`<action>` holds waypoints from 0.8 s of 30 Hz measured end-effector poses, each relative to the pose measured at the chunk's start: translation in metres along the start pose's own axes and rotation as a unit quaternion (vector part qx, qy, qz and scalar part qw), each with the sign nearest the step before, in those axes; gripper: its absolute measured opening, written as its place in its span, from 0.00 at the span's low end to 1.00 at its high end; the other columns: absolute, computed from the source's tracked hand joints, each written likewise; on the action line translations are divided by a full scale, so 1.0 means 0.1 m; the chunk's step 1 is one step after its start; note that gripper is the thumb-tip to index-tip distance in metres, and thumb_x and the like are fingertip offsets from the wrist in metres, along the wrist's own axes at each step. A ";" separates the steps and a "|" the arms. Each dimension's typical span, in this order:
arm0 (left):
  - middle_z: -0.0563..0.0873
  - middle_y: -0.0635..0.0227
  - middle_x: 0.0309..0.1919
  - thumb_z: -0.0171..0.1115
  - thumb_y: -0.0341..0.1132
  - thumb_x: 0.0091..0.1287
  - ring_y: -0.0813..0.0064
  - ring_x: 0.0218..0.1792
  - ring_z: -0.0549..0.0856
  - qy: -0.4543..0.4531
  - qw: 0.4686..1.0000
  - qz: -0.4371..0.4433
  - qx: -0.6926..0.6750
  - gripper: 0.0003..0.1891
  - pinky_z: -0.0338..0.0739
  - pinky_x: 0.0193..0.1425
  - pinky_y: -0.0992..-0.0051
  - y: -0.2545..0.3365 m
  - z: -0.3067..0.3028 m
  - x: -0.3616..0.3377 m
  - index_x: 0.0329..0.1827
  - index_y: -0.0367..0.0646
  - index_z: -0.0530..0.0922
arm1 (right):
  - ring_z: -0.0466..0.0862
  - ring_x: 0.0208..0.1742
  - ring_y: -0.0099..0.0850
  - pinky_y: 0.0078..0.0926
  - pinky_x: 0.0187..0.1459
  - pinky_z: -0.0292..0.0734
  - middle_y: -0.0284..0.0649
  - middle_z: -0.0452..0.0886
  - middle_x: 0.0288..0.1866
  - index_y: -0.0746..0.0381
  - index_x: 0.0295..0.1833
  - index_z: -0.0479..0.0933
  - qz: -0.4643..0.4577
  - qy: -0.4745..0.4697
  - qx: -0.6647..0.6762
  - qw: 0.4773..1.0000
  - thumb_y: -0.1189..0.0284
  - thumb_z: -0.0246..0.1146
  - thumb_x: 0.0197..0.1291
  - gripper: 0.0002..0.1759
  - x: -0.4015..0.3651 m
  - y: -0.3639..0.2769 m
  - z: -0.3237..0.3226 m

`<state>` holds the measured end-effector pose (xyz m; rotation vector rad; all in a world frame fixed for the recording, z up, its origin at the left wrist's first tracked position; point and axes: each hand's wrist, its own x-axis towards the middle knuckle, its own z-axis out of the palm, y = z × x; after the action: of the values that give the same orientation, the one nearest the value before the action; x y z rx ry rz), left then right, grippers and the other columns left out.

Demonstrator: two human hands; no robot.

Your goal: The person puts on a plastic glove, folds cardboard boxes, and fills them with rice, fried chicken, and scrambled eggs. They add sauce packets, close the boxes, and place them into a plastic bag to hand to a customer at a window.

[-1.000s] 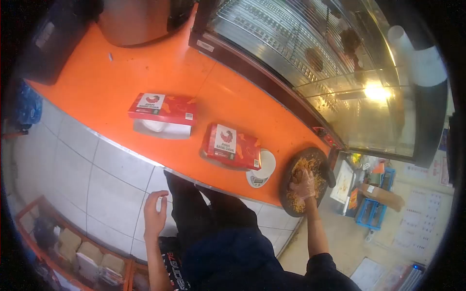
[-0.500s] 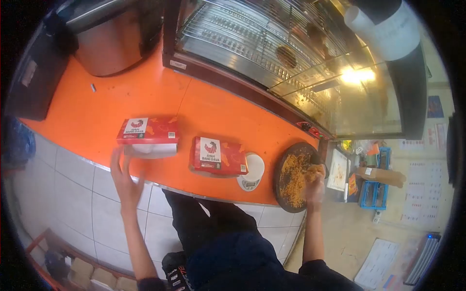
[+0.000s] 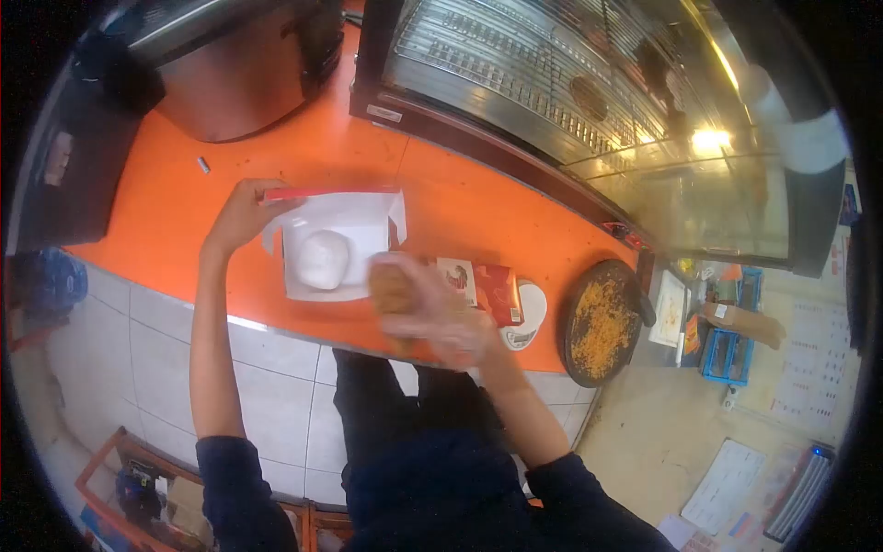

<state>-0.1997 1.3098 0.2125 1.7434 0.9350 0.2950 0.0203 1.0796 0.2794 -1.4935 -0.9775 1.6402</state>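
My left hand (image 3: pixel 246 216) grips the raised lid of an open white-lined box (image 3: pixel 366 225) on the orange counter. Inside the box, at its left, lies a round white bundle (image 3: pixel 322 258). My right hand (image 3: pixel 446 317), in a clear plastic glove, holds a brown fried piece (image 3: pixel 394 293) just right of the box. Partly behind that hand is a closed red box (image 3: pixel 497 290), overlapping a small white scale (image 3: pixel 528 317). Farther right, a dark round stone plate (image 3: pixel 600 324) carries orange-brown crumbs, with a dark pestle (image 3: pixel 637 304) at its edge.
A glass display cabinet (image 3: pixel 515 138) with wire racks stands along the back of the orange counter (image 3: pixel 193 239). At the back left is a large metal container (image 3: pixel 230 87). Blue baskets (image 3: pixel 731 354) and a white tray (image 3: pixel 670 308) are at the right.
The left box has been opened, showing the white bundle, and my left hand now holds its lid. My right hand has moved left from the stone plate with the brown piece.
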 end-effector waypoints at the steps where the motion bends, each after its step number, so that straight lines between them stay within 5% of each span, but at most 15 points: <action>1: 0.91 0.69 0.41 0.68 0.34 0.68 0.79 0.39 0.85 -0.001 1.000 -0.028 -0.012 0.12 0.80 0.49 0.72 0.01 -0.02 0.02 0.50 0.37 0.87 | 0.75 0.64 0.38 0.38 0.63 0.74 0.43 0.72 0.61 0.54 0.70 0.69 0.040 -0.035 -0.049 0.997 0.69 0.75 0.49 0.40 0.28 0.09 0.14; 3: 0.90 0.72 0.40 0.68 0.34 0.69 0.81 0.40 0.84 -0.008 0.996 -0.084 -0.035 0.12 0.79 0.48 0.74 0.00 -0.02 -0.01 0.50 0.36 0.87 | 0.81 0.55 0.44 0.43 0.60 0.77 0.45 0.80 0.51 0.58 0.64 0.73 -0.111 0.088 -0.264 0.954 0.76 0.71 0.48 0.34 0.70 0.46 0.42; 6: 0.89 0.70 0.38 0.68 0.33 0.67 0.81 0.40 0.83 -0.022 0.995 -0.049 -0.085 0.12 0.77 0.51 0.76 -0.26 0.00 0.00 0.49 0.36 0.87 | 0.80 0.52 0.50 0.47 0.57 0.78 0.51 0.76 0.53 0.58 0.64 0.72 -0.015 0.134 -0.430 0.893 0.73 0.69 0.51 0.32 1.17 0.75 0.59; 9: 0.89 0.68 0.38 0.67 0.32 0.66 0.79 0.41 0.83 -0.010 0.997 -0.064 -0.034 0.10 0.76 0.55 0.76 -0.24 0.00 -0.01 0.46 0.37 0.87 | 0.78 0.57 0.52 0.47 0.58 0.77 0.52 0.73 0.59 0.57 0.66 0.70 -0.037 0.267 -0.493 0.827 0.70 0.67 0.54 0.31 1.25 0.82 0.61; 12: 0.88 0.66 0.45 0.65 0.30 0.66 0.76 0.47 0.83 -0.007 0.998 -0.045 -0.052 0.13 0.75 0.57 0.75 -0.35 0.02 -0.06 0.52 0.38 0.85 | 0.75 0.63 0.54 0.49 0.62 0.74 0.53 0.71 0.61 0.57 0.68 0.67 -0.038 0.267 -0.512 0.816 0.68 0.67 0.56 0.33 1.25 0.84 0.47; 15: 0.84 0.63 0.55 0.64 0.33 0.69 0.73 0.53 0.81 0.076 0.989 -0.037 -0.121 0.22 0.75 0.57 0.73 -0.36 0.20 -0.27 0.65 0.40 0.77 | 0.69 0.71 0.55 0.50 0.66 0.71 0.53 0.70 0.66 0.56 0.69 0.67 0.063 0.248 -0.431 0.865 0.67 0.66 0.58 0.32 1.19 0.67 0.41; 17: 0.81 0.60 0.60 0.63 0.35 0.70 0.71 0.55 0.81 0.086 0.977 -0.088 -0.173 0.27 0.75 0.59 0.72 -0.69 0.46 -0.46 0.71 0.41 0.69 | 0.69 0.72 0.55 0.51 0.67 0.71 0.53 0.69 0.71 0.56 0.70 0.67 0.000 0.264 -0.574 0.775 0.66 0.64 0.60 0.32 1.29 1.31 0.47; 19: 0.80 0.57 0.62 0.63 0.37 0.71 0.69 0.58 0.81 0.109 0.970 -0.107 -0.191 0.31 0.75 0.61 0.70 -0.79 0.70 -0.60 0.76 0.42 0.64 | 0.71 0.71 0.54 0.52 0.68 0.70 0.52 0.67 0.74 0.56 0.71 0.66 -0.056 0.268 -0.605 0.747 0.63 0.62 0.63 0.32 1.31 1.85 0.55; 21: 0.79 0.55 0.63 0.64 0.37 0.71 0.67 0.60 0.81 0.148 0.968 -0.093 -0.180 0.33 0.75 0.63 0.69 -0.61 0.96 -0.70 0.77 0.42 0.62 | 0.73 0.69 0.53 0.51 0.68 0.71 0.51 0.68 0.74 0.56 0.72 0.66 -0.088 0.251 -0.557 0.787 0.59 0.61 0.64 0.32 1.27 2.00 0.61; 24: 0.80 0.55 0.63 0.62 0.31 0.71 0.64 0.62 0.81 0.165 0.976 -0.085 -0.114 0.32 0.76 0.64 0.67 -0.55 1.03 -0.75 0.78 0.43 0.62 | 0.77 0.67 0.49 0.50 0.64 0.74 0.52 0.75 0.68 0.58 0.68 0.71 -0.049 0.168 -0.562 0.809 0.61 0.67 0.59 0.31 1.10 1.37 0.65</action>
<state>-0.2112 1.1907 0.1416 1.4168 1.2313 0.5693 -0.0551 1.1075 0.1099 -2.2830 -1.9139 0.5642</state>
